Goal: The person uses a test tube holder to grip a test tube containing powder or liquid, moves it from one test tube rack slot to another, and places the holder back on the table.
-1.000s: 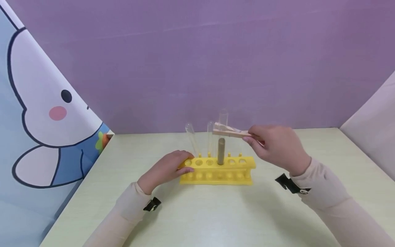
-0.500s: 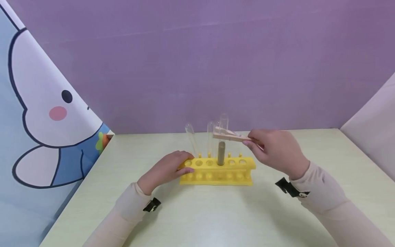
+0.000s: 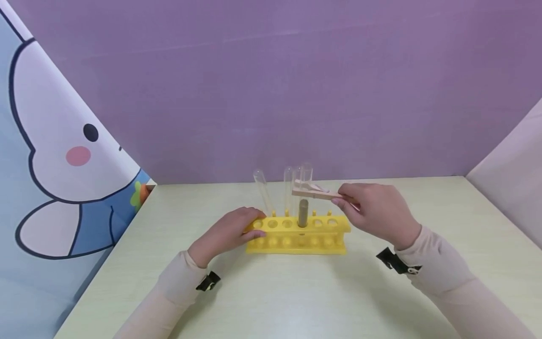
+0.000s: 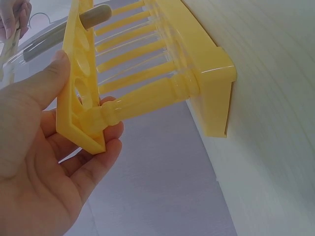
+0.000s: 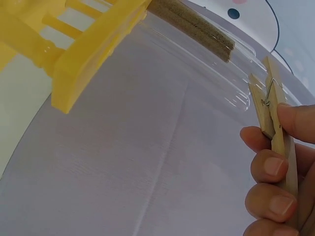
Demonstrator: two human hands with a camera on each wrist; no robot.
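The left hand [image 3: 228,233] gripped the yellow rack [image 3: 292,230] at its nine o'clock end, thumb and fingers curled round it. A clear tube [image 3: 263,188] leaned at eleven o'clock. At twelve, the brown-filled tube [image 3: 303,214] stood in the rack, a wooden clamp [image 3: 315,194] at its upper part. Between two and three, the right hand [image 3: 374,209] held the clamp, fingers closed.

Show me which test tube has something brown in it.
The tube gripped by the wooden clip, its lower end inside the yellow rack; the other tubes, behind, look clear.
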